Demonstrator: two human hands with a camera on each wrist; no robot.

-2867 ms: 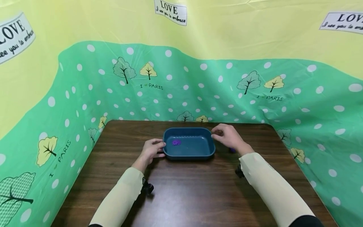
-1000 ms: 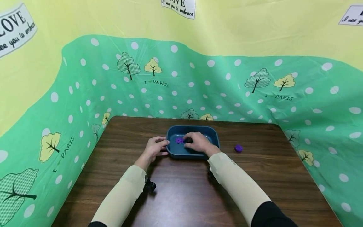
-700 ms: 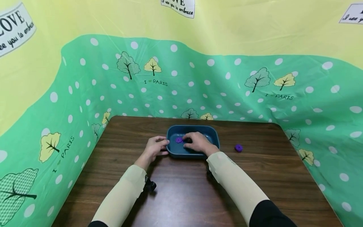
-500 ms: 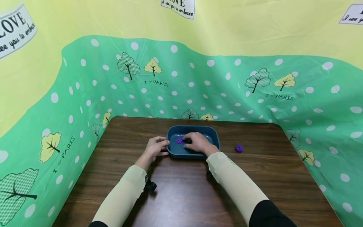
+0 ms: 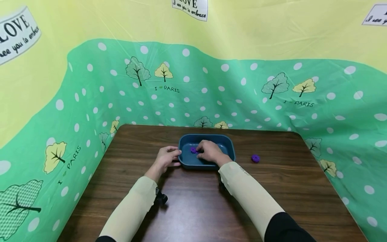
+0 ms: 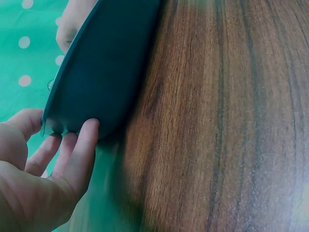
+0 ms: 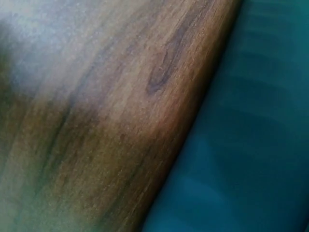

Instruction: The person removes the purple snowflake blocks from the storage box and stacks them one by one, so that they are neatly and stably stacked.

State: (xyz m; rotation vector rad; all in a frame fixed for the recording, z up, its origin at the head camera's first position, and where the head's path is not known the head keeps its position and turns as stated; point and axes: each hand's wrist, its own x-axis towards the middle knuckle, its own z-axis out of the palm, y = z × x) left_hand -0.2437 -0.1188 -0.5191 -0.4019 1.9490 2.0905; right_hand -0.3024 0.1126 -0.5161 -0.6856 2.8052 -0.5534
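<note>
A shallow blue tray [image 5: 208, 165] stands near the far edge of the table. At its left end my left hand [image 5: 165, 157] holds the rim; the left wrist view shows the thumb at the rim and the other fingers [image 6: 87, 145] against the outer wall. My right hand [image 5: 210, 152] reaches down into the tray, thumb and fingers curled at the right edge of a small purple flower-shaped piece [image 5: 192, 150], which they partly cover. Another purple piece [image 5: 255, 158] lies on the table, right of the tray. The right wrist view shows no fingers.
The dark wooden table [image 5: 193, 208] carries the tray and the loose purple piece. A green and yellow printed cloth [image 5: 169, 101] hangs behind the table and along both sides. A small black device [image 5: 161, 199] sits at the left wrist.
Since the oldest frame, my right hand has moved left from the tray's right end into the tray, to the purple piece. That piece has lately shifted slightly right. The left hand stays at the rim.
</note>
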